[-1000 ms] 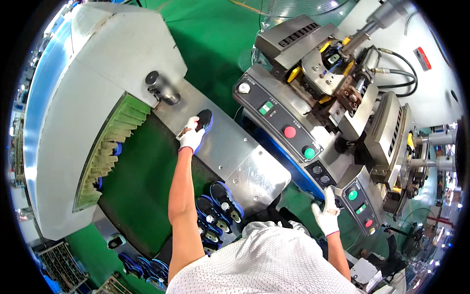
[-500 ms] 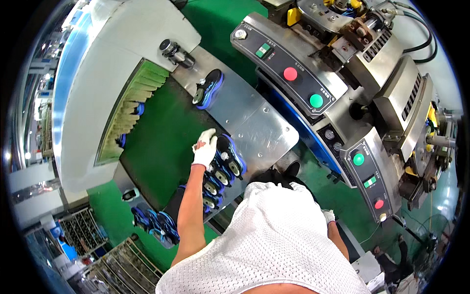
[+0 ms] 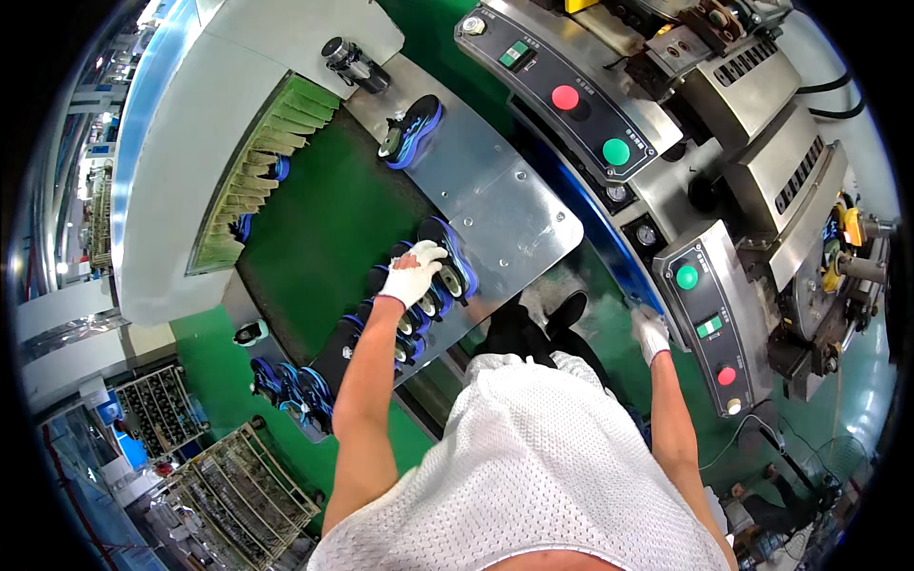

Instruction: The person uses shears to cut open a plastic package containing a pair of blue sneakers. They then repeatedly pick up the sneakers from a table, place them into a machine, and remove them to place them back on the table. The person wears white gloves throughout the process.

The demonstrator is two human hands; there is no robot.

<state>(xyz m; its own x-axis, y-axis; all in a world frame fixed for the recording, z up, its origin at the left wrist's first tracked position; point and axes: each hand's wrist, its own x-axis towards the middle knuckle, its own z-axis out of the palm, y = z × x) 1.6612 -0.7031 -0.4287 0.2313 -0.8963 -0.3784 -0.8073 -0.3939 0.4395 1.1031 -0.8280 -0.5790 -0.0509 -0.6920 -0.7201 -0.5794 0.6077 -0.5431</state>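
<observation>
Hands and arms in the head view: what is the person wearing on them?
Each hand, left hand and right hand, wears a white fabric glove with a thin reddish cuff edge at the wrist. The forearms are bare, with no sleeves reaching them. The top is a white mesh, sleeveless shirt.

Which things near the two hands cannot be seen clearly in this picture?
- Head view: left hand covers part of the row of shoes; its grip cannot be told.
- Right hand at the blue machine edge: fingers too small.
- Person's feet: hidden by the white shirt.
</observation>
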